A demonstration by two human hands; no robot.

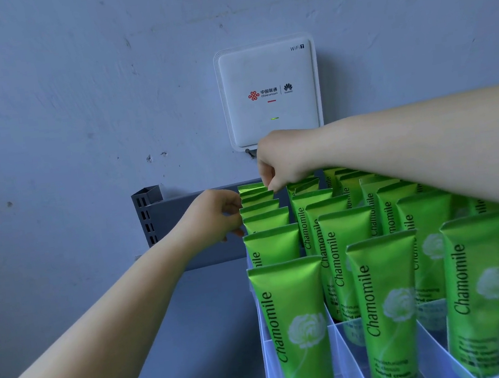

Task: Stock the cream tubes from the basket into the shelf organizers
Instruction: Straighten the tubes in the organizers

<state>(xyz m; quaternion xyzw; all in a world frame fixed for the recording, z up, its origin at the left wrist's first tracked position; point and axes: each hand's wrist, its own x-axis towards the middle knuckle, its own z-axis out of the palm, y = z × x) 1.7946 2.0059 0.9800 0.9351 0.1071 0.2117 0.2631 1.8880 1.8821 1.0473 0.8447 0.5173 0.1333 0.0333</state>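
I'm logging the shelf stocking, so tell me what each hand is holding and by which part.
Right hand pinches a rear green tube by its top crimped edge; left hand touches the row's side, grip unclear.

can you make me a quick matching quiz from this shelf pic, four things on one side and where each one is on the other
Things:
1. white square wifi router
2. left hand
3. right hand
4. green Chamomile cream tube nearest the camera in the left row

Places:
A. at the left edge of the left row of tubes, midway back
B. mounted on the blue-grey wall
C. at the tops of the rearmost tubes in the left row
D. standing upright in the clear plastic organizer

Pairs: 1-B, 2-A, 3-C, 4-D
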